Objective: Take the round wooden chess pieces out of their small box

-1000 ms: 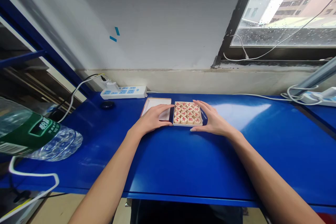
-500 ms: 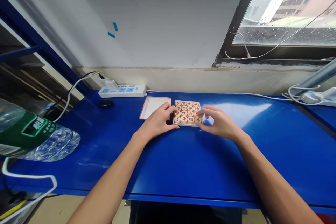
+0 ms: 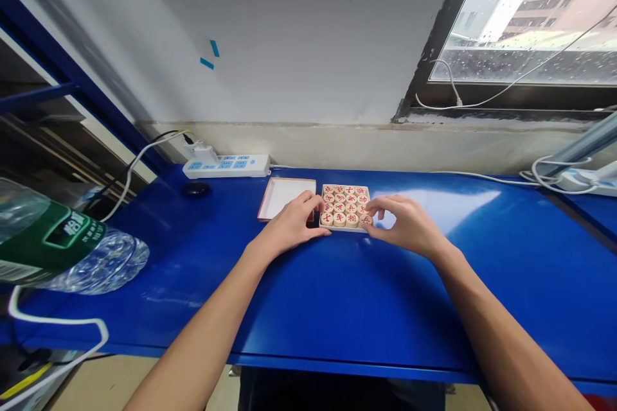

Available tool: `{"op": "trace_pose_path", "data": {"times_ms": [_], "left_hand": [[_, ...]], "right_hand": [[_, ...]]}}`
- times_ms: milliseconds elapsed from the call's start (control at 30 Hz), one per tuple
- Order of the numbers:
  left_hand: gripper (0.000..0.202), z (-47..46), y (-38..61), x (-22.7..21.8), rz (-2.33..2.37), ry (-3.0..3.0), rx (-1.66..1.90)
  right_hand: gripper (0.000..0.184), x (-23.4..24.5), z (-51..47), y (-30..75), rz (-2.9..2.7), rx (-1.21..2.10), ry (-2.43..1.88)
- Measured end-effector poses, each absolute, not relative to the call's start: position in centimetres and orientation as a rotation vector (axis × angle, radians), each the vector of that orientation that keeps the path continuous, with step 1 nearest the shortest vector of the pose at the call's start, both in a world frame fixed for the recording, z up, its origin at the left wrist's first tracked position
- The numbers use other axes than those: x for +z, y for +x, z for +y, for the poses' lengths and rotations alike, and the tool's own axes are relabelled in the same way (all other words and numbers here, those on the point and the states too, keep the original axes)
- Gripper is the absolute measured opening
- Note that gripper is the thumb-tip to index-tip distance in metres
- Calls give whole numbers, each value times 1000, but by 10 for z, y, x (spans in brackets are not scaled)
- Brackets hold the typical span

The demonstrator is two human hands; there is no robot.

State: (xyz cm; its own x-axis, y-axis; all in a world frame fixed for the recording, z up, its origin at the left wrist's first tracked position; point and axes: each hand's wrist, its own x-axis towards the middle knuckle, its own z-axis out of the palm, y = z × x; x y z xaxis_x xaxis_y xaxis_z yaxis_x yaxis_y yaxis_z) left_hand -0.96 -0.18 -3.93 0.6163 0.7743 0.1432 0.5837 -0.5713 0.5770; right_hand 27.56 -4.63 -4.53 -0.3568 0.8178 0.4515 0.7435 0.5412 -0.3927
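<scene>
A shallow, light-coloured open box [image 3: 344, 229] lies on the blue table, filled with rows of round wooden Chinese chess pieces [image 3: 339, 207] bearing red characters. My left hand [image 3: 297, 215] grips the box's left side, its thumb at the front left corner and its curved fingers at the left edge. On the opposite side, my right hand [image 3: 402, 221] has its thumb at the front right corner and its bent fingers over the right edge, by the rightmost pieces. Just left of the box is its lid [image 3: 284, 196], white inside with a reddish rim, partly hidden behind my left hand.
On the blue table [image 3: 337, 308], a large water bottle [image 3: 72, 241] leans in from the left. A white power strip [image 3: 226, 167] and a black, rounded object [image 3: 195, 189] are at the back left. Cables and a white plug [image 3: 578, 180] lie at the back right.
The whole view has shifted very slightly. Both hands remain at the two sides of the box, and the pieces look unchanged.
</scene>
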Motion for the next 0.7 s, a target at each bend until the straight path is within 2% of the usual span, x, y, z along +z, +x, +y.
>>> {"op": "trace_pose_path", "data": {"times_ms": [233, 433, 533, 700], "left_hand": [[33, -3, -9, -39, 1082, 2353, 535], [32, -2, -9, -41, 1081, 2374, 557], [32, -1, -8, -42, 1080, 2386, 573], [32, 0, -7, -43, 1053, 2399, 594]], "right_hand": [[13, -39, -43, 299, -2022, 83, -1337], [18, -50, -38, 320, -2155, 126, -1479], [20, -50, -39, 306, -2130, 65, -1403], [12, -51, -43, 267, -2133, -22, -1271]]}}
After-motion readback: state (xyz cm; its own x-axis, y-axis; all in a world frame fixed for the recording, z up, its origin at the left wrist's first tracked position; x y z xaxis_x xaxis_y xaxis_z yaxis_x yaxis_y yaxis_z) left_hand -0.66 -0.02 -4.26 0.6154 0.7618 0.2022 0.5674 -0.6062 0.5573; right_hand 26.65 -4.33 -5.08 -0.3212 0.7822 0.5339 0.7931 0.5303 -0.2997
